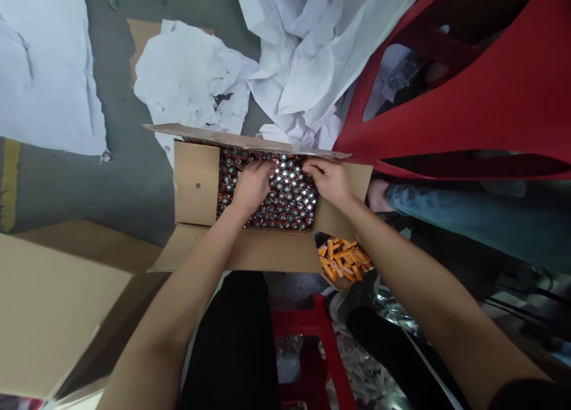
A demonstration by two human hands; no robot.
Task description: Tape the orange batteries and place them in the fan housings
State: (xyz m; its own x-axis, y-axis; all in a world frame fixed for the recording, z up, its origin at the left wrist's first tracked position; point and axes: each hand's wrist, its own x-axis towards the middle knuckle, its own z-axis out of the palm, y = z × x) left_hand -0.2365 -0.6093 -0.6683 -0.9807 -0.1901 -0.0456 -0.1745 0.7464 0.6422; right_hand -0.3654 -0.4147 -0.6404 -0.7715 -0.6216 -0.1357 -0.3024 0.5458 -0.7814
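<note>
An open cardboard box (196, 184) is packed with upright cylindrical batteries (288, 199), their round metal ends facing up. Over the left half of the batteries is my left hand (253, 187), its fingers curled down and together among the tops near the far wall. My right hand (328, 179) reaches in over the box's right edge, thumb and fingers pinched close to the batteries at the far right corner. What either hand grips, if anything, is hidden or too small to make out. All the box flaps are folded outward.
Below the box's right corner sits a small carton of orange batteries (343, 258). Torn white paper (191, 77) lies on the floor beyond. Red plastic chairs (482, 106) stand at the right, near another person's jeans-clad leg (468, 219). A large carton (57, 303) is at left.
</note>
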